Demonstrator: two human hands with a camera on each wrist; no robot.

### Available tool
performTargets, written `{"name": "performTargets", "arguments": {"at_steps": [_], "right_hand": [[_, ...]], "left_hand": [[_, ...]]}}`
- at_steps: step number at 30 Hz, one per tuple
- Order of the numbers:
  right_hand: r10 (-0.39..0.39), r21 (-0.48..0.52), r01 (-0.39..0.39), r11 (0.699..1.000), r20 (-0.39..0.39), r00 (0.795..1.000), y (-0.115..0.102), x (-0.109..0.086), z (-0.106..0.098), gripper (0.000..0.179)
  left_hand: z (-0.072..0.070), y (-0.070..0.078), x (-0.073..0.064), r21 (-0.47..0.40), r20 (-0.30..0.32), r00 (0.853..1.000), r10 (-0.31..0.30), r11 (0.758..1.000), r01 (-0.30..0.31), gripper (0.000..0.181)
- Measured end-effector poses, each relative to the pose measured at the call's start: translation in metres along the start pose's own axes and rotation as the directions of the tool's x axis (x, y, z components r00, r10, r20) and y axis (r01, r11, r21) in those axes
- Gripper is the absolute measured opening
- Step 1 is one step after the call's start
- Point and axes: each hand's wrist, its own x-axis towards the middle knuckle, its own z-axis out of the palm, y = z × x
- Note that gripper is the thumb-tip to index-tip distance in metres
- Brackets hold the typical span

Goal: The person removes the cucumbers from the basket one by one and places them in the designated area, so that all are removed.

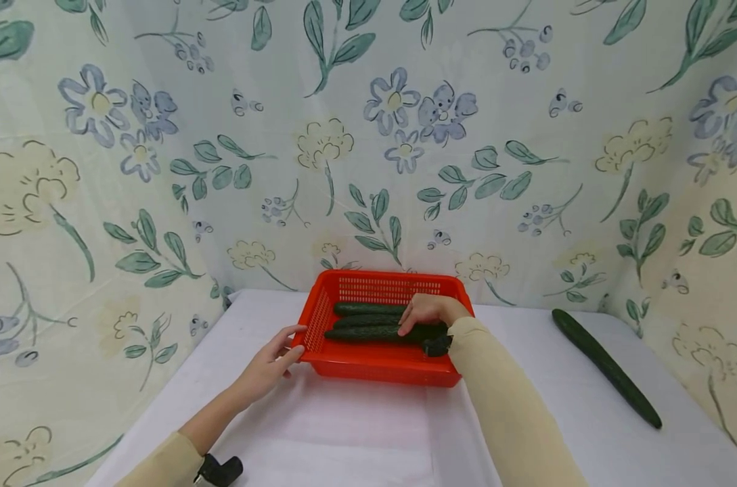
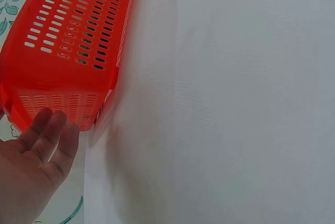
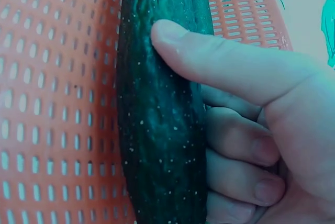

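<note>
A red plastic basket (image 1: pixel 368 368) with slotted walls stands on the table, and three dark green cucumbers lie side by side in it. My right hand (image 1: pixel 429 312) reaches over the far right rim and grips the nearest cucumber (image 1: pixel 362 333). In the right wrist view the thumb (image 3: pixel 170 35) lies across this cucumber's bumpy skin, with the other fingers curled along its side. At the basket's left end my left hand (image 1: pixel 271 362) holds the rim between thumb and forefinger. Its other fingers (image 2: pixel 65 145) bend loosely beside the end wall in the left wrist view.
Another long cucumber (image 1: pixel 606 368) lies slantwise on the white-covered table (image 1: pixel 356 439), to the right of the basket. Behind the table and at both sides hangs a floral cloth (image 1: pixel 368 169). Black wrist devices (image 1: pixel 220 470) show on the arms.
</note>
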Motion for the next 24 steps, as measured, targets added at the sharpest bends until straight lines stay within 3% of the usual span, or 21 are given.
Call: {"name": "performTargets", "arguments": {"at_steps": [13,20,24], "right_hand": [[-0.032,-0.051,0.032,0.998,-0.012,0.999,-0.007,0.001,-0.003,0.035],[0.003,-0.06,-0.003,0.998,-0.013,1.0,-0.02,-0.005,-0.011,0.019],[0.043,-0.068,-0.043,0.997,-0.01,0.999,-0.02,-0.009,-0.01,0.019]], "left_hand": [[0.001,0.0,-0.001,-0.013,0.002,1.0,0.007,1.0,-0.007,0.046],[-0.001,-0.001,0.001,-0.007,-0.001,1.0,0.02,1.0,-0.02,0.046],[0.0,-0.004,0.001,-0.006,-0.001,1.0,0.023,1.0,-0.023,0.047]]}}
